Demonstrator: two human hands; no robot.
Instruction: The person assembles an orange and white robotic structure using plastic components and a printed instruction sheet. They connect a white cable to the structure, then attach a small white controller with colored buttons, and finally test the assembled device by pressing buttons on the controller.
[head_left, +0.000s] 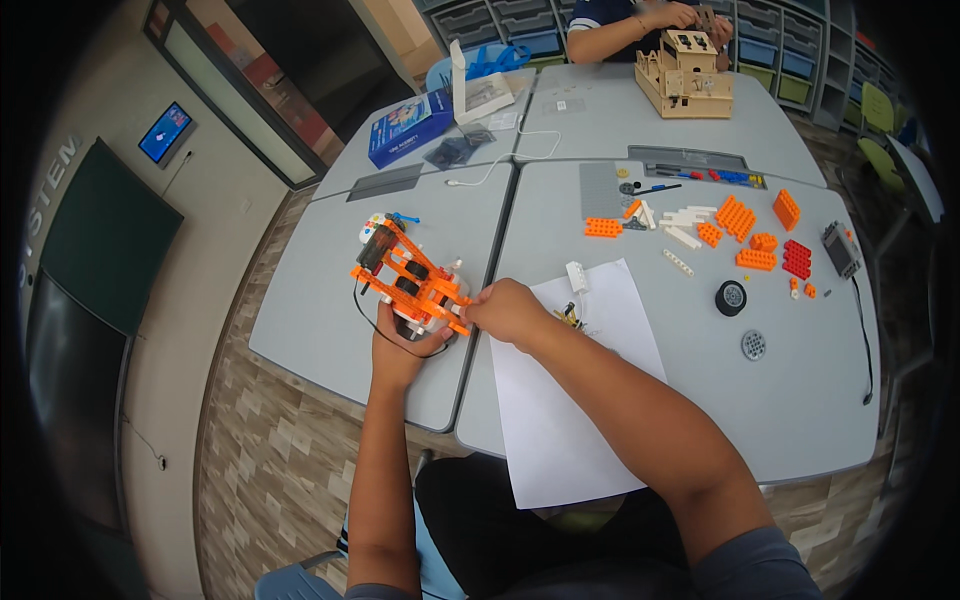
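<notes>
An orange and white building-brick model [430, 292] with black wheels and a dark cable is raised over the left table. My left hand [397, 358] is closed round its near underside. The fingers of my right hand [507, 312] are pinched at the model's right end, on an orange beam; a small part between the fingertips cannot be made out. Just right of that hand, a white sheet of paper [560, 440] bears a small pile of yellowish and black pins [570, 316] and a white brick [576, 276].
Orange bricks [736, 217], a red brick [797, 258], a black wheel [731, 297], a grey hub [753, 345] and a grey controller box [842, 250] with a cable lie at right. A blue box [410, 128] stands at the back. Across the table, a person handles a wooden model [690, 85].
</notes>
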